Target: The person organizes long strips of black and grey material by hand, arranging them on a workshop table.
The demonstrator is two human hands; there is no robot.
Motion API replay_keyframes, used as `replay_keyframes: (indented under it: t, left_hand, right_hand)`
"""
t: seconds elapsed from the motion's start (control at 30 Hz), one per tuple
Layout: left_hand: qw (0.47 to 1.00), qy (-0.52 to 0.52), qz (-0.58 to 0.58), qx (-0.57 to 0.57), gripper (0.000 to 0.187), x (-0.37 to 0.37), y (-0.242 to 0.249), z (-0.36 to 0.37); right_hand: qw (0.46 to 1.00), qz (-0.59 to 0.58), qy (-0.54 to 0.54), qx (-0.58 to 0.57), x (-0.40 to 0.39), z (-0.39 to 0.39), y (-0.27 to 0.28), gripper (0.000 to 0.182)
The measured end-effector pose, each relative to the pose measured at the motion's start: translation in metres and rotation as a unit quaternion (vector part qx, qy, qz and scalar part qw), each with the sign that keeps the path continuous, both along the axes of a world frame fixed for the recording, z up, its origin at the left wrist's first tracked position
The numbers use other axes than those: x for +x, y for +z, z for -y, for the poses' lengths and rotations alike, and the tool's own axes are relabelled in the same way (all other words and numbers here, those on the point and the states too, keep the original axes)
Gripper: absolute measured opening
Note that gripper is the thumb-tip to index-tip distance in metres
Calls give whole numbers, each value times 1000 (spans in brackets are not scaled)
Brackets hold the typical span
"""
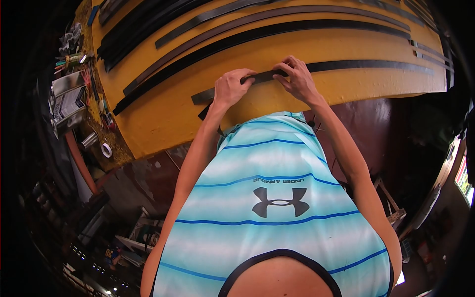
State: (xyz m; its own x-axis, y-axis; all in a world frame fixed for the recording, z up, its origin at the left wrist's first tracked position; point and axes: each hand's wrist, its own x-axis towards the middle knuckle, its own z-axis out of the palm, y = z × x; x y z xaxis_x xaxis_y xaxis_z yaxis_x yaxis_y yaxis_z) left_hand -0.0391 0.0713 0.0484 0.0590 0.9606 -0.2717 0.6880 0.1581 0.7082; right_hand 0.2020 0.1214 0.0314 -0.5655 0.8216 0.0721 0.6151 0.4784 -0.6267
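Observation:
A long dark leather-like strap (366,65) runs across the near side of the yellow-topped table (163,123). My left hand (230,89) is closed on it near its left end, the fingers bent over the edge. A short way to the right, my right hand (298,80) pinches the same strap between thumb and fingers. The strap's flat left tip sticks out past my left hand. Below that tip, another short dark end (203,113) shows at the table edge, partly hidden by my left forearm.
Beyond my hands lie a long black strap (237,41), a brown strap (208,40) and several more dark strips. On the left side stand a metal can (69,94), a white tape roll (106,150) and small tools. The table's front edge is close to my body.

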Motion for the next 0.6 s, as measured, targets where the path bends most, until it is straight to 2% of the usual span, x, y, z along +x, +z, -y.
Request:
replay_keyframes:
  t: [0.27, 0.6]
  left_hand:
    - [1000, 4, -3, -16, 25, -1, 1, 1]
    - [1000, 20, -9, 9, 22, 4, -3, 5]
  right_hand:
    - [1000, 3, -2, -31, 0, -1, 3, 22]
    - [999, 10, -20, -42, -6, 1, 9, 27]
